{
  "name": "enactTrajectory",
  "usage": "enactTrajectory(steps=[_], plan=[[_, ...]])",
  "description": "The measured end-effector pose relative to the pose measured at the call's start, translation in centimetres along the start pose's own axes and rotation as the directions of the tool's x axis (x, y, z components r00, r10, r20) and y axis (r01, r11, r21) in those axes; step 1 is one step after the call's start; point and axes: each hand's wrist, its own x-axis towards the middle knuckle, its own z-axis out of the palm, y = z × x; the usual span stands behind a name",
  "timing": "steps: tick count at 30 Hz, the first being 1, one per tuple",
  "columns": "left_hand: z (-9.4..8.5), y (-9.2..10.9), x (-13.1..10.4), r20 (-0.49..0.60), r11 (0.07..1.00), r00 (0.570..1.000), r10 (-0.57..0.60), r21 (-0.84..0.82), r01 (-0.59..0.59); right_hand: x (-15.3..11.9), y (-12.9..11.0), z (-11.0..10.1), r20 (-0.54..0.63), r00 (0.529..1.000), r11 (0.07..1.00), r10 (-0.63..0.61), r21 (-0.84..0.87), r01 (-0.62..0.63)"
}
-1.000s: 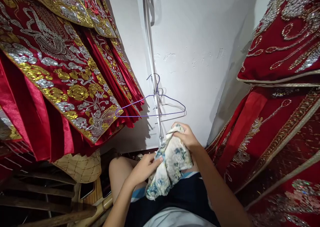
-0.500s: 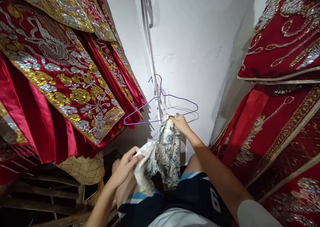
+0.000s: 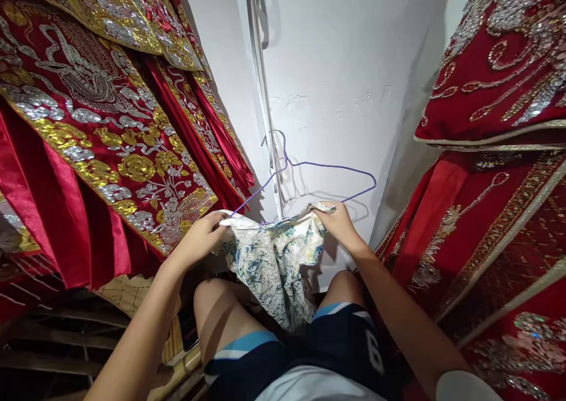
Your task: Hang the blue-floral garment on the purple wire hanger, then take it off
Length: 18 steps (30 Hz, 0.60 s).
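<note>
left hand (image 3: 202, 236) has risen, pinching floral garment (image 3: 265, 265) by purple hanger (image 3: 288, 162)

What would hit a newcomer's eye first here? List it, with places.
First, the glittering red-and-gold garment filling the picture's left side and the beaded red garment along the right. Then, in the lower centre, the floral cloth held between the left hand and right hand, with the purple hanger showing above it before the white wall.
</note>
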Motion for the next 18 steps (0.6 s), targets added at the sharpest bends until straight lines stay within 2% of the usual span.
enactTrajectory(steps=[3,6,8,11,13,15,17,18], plan=[[0.7,2.0,1.2,0.005,0.995,0.995,0.099,-0.021,-0.099,-0.4,0.4,0.6,0.036,0.999,1.0,0.001,0.013,-0.001],[1.9,4.3,2.3,-0.106,0.981,0.975,0.195,0.003,-0.195,-0.8,0.5,1.3,0.069,0.998,0.998,0.003,0.057,-0.006],[2.6,5.2,3.0,-0.207,0.98,0.958,0.197,0.001,-0.201,-1.1,0.3,1.5,0.093,0.996,0.995,0.005,0.094,-0.014],[3.0,5.2,3.8,-0.315,0.984,0.94,0.13,-0.075,-0.161,-1.3,0.0,1.3,0.139,0.99,0.993,-0.028,0.117,0.012],[2.9,4.9,4.0,-0.336,0.985,0.936,0.108,-0.088,-0.146,-1.5,-0.1,0.7,0.058,0.996,0.993,-0.06,0.107,0.054],[2.6,4.5,3.9,-0.342,0.987,0.932,0.119,-0.058,-0.147,-1.4,0.2,-0.3,-0.147,0.987,0.993,-0.071,0.086,0.084],[2.1,4.4,3.8,-0.345,0.987,0.929,0.135,-0.035,-0.157,-1.0,0.6,-1.8,-0.347,0.935,0.995,-0.067,0.044,0.088],[1.9,4.3,3.7,-0.342,0.986,0.929,0.141,-0.035,-0.163,-0.6,0.8,-2.6,-0.395,0.916,0.997,-0.069,0.014,0.081]])
